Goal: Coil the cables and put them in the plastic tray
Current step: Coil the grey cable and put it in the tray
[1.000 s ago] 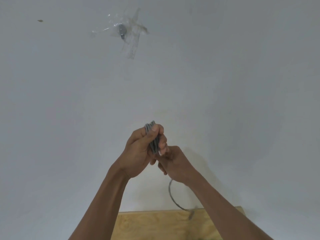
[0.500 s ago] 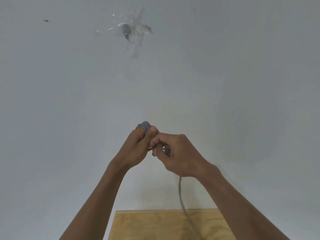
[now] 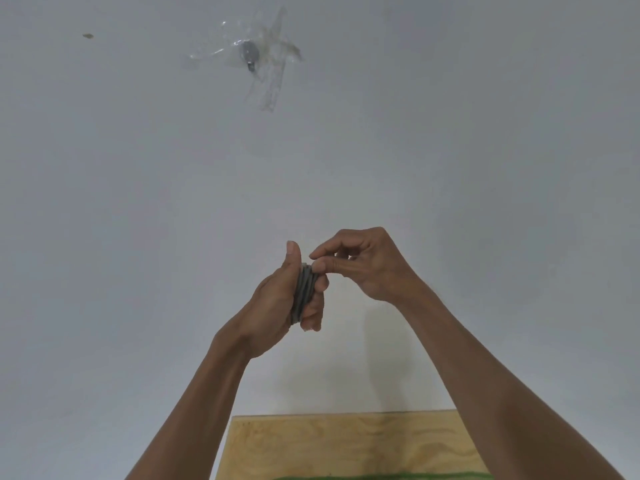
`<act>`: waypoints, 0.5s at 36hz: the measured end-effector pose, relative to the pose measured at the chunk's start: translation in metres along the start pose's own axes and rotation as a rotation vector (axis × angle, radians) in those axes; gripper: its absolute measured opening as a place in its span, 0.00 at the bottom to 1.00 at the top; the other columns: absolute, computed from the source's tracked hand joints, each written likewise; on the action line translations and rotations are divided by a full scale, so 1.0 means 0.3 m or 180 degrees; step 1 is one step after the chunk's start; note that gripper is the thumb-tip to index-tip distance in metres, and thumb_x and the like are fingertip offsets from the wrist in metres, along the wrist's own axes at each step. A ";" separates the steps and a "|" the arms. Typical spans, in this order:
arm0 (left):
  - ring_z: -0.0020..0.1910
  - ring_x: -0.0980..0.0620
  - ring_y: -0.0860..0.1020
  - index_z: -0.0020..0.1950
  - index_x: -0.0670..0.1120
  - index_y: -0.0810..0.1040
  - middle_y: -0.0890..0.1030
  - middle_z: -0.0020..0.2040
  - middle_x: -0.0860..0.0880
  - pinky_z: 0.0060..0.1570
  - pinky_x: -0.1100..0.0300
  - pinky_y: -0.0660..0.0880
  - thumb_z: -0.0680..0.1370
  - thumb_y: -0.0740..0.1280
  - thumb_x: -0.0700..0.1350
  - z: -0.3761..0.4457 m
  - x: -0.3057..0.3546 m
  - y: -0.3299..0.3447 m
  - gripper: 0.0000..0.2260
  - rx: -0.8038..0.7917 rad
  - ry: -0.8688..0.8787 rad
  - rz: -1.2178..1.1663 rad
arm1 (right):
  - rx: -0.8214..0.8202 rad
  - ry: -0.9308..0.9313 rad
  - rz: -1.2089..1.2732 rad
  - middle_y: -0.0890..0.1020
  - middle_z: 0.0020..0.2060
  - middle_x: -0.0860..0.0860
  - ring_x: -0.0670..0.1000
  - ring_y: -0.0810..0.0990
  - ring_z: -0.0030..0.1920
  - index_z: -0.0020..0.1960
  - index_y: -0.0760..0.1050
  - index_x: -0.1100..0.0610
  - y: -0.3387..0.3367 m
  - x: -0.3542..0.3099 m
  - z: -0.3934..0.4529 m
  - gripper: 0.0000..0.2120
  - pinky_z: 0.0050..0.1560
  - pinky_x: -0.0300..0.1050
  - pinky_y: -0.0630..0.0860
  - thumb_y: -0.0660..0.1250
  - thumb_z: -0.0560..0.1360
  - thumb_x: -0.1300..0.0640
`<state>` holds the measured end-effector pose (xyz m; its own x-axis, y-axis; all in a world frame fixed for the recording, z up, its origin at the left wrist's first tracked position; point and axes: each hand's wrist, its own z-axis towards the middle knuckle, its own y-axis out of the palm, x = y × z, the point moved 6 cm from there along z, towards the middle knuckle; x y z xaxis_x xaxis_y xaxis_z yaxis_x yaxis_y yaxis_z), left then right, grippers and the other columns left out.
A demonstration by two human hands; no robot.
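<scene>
A grey cable [image 3: 304, 292], wound into a tight flat coil, stands upright in my left hand [image 3: 280, 303]. The left thumb points up and the fingers curl round the coil from the right. My right hand [image 3: 360, 265] is just above and to the right, and its thumb and fingertips pinch the coil's top end. No loose cable hangs below the hands. Both hands are raised in front of a white wall. The plastic tray is out of sight.
A plywood table top [image 3: 346, 445] lies below the hands, with a strip of green [image 3: 381, 476] at the bottom edge. Clear tape holds a small grey object [image 3: 249, 57] to the white wall, high up.
The loose end that hung down to the table is now wound up into the coil. My right hand has risen from below the coil to its top.
</scene>
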<state>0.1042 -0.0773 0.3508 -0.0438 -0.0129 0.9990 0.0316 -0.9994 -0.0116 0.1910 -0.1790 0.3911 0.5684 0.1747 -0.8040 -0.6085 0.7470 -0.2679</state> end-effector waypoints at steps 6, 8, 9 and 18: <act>0.27 0.47 0.64 0.39 0.43 0.73 0.65 0.28 0.45 0.36 0.54 0.70 0.78 0.46 0.70 -0.021 -0.004 0.040 0.33 -0.0387 -0.0265 -0.0381 | -0.0029 0.0259 0.0374 0.85 0.33 0.48 0.49 0.75 0.35 0.44 0.85 0.60 -0.020 0.035 0.010 0.04 0.36 0.39 0.70 0.77 0.70 0.62; 0.27 0.47 0.64 0.39 0.43 0.73 0.64 0.28 0.46 0.36 0.55 0.69 0.78 0.46 0.70 -0.023 0.000 0.057 0.33 -0.0484 -0.0264 -0.0493 | 0.0033 0.0286 0.0518 0.84 0.34 0.54 0.50 0.73 0.32 0.44 0.85 0.61 -0.022 0.055 0.008 0.06 0.35 0.42 0.69 0.76 0.70 0.59; 0.26 0.48 0.64 0.39 0.43 0.73 0.65 0.28 0.46 0.36 0.55 0.69 0.78 0.45 0.70 -0.023 0.006 0.064 0.33 -0.0515 -0.0226 -0.0554 | 0.0064 0.0289 0.0615 0.83 0.34 0.58 0.52 0.72 0.32 0.45 0.85 0.60 -0.015 0.069 0.003 0.06 0.34 0.44 0.69 0.76 0.71 0.57; 0.28 0.47 0.69 0.44 0.42 0.76 0.69 0.30 0.45 0.39 0.53 0.70 0.79 0.46 0.69 0.029 0.066 0.075 0.34 -0.0523 0.0360 -0.1143 | 0.0062 0.0675 0.1216 0.78 0.27 0.42 0.44 0.72 0.28 0.33 0.81 0.44 0.145 0.164 -0.142 0.26 0.34 0.46 0.66 0.60 0.78 0.70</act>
<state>0.1127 -0.0999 0.3707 -0.1329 0.3435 0.9297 -0.1651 -0.9326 0.3209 0.1690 -0.1653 0.3172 0.1769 0.3067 -0.9352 -0.7413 0.6666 0.0784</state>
